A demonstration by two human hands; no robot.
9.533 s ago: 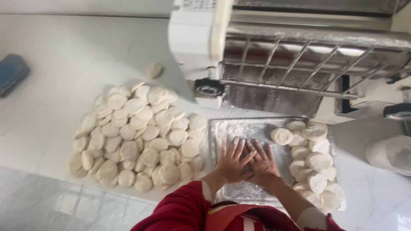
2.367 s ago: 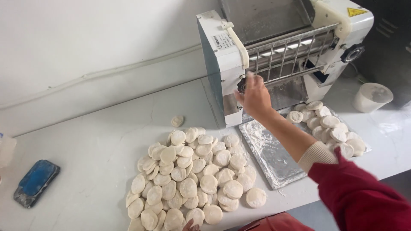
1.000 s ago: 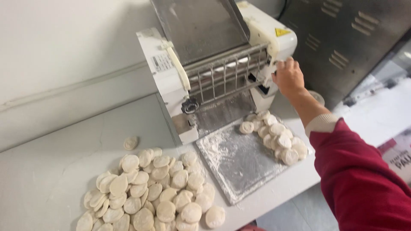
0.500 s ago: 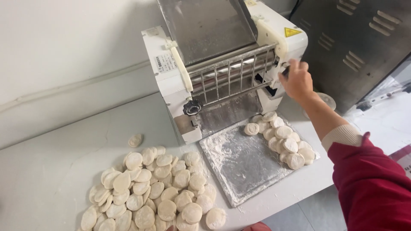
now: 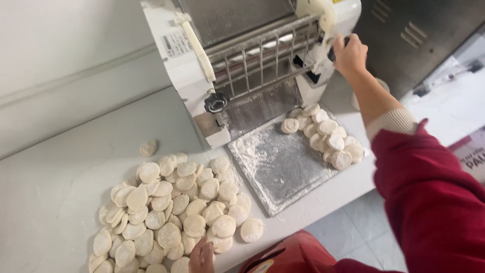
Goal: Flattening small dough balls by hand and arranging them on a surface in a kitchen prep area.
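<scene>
Head view: right hand (image 5: 349, 53) on dough machine (image 5: 252, 60), left hand (image 5: 202, 257) touching dough discs (image 5: 172, 207).

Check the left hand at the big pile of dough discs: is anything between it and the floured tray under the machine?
Nothing visible blocks it. The left hand rests at the near edge of the dough pile; only discs and bare counter lie before the floured tray.

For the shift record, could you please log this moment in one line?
right hand: on machine side knob | left hand: at dough pile | tray: floured
</scene>
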